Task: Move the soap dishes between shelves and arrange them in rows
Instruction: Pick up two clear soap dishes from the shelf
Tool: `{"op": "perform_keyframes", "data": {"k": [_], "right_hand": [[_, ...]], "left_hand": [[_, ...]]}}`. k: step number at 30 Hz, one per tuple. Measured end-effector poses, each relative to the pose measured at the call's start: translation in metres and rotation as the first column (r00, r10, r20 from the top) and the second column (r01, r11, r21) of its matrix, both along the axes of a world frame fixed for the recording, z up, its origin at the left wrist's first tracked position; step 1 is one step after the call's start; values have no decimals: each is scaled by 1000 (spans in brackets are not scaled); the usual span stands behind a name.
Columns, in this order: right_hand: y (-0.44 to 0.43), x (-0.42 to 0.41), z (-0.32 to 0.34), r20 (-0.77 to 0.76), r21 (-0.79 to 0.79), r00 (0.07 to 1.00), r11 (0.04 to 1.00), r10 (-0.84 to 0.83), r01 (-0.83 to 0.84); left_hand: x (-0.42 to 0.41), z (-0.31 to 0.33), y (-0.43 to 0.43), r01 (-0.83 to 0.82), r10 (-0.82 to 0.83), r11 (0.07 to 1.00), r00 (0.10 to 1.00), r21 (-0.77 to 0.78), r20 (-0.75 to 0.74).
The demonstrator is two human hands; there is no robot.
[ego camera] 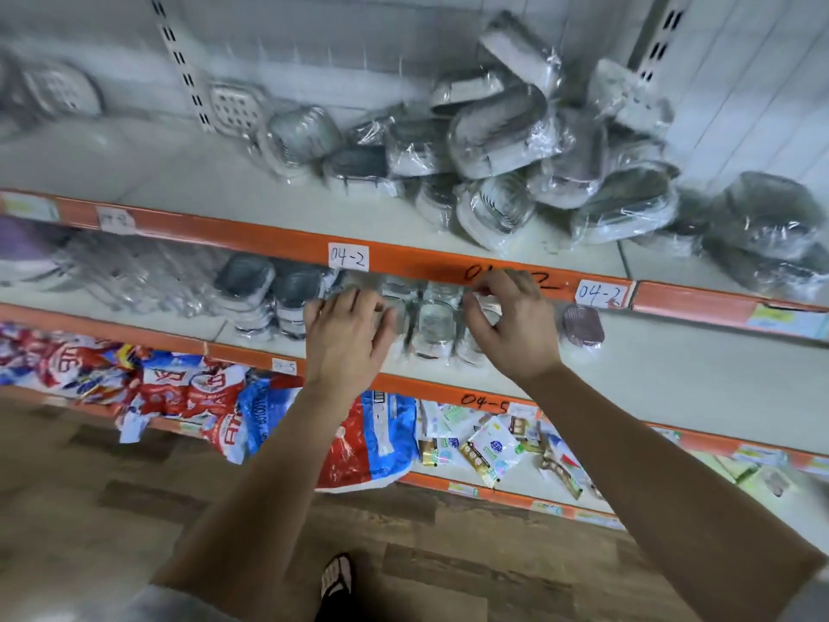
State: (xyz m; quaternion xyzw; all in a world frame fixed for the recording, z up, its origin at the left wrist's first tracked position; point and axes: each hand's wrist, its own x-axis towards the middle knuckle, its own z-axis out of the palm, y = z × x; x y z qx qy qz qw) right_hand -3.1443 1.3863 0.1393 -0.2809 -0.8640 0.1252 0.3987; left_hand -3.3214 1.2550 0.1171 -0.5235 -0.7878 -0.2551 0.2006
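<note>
Touching the soap dishes, left grip lies spread flat while right grip pinches one.

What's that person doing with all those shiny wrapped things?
A person is tidying plastic-wrapped soap dishes on shop shelves. Both hands are at the middle shelf. The left hand rests on the row of soap dishes, and the right hand seems to pinch one wrapped soap dish at the row's end. A messy heap of soap dishes lies on the upper shelf, not yet sorted.
</note>
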Motion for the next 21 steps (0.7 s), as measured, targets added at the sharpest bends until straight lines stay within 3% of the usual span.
{"op": "perform_keyframes", "data": {"k": [10,21], "right_hand": [[19,-124,48,-33,4,999,1000,1,-1],[41,-258,50,44,-94,999,995,-23,27]], "left_hand": [[-139,42,8,-17,27,989,997,144,-69],[-290,44,43,37,-31,994,998,99,-54]]}}
